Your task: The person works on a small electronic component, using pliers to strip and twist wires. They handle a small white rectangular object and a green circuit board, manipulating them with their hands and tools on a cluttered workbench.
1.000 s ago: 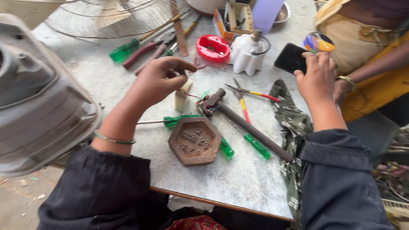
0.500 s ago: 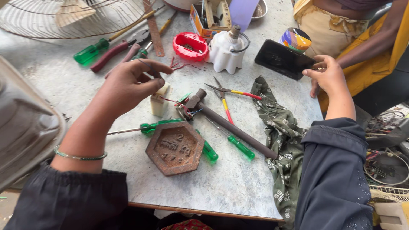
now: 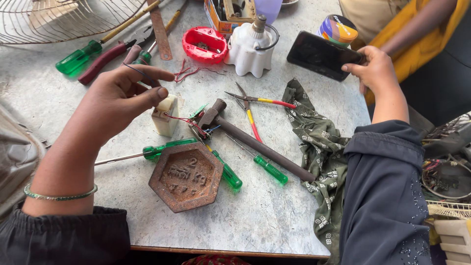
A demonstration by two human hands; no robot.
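Observation:
My left hand hovers over the table, pinching a thin dark wire between thumb and forefinger. Just right of it stands a small cream block with red and blue wires trailing toward a hammer. My right hand is at the table's far right edge, gripping a black phone by its corner. A rusty hexagonal weight lies near the front, on top of green-handled screwdrivers.
Pliers with red and yellow handles, a white bottle, a red round case, a colourful tin, an olive cloth. A wire fan guard sits far left. Another person in yellow sits beyond.
My right hand moved right from the table's edge and took hold of the black phone. My left hand rose slightly, still pinching the wire. The view shifted left and downward.

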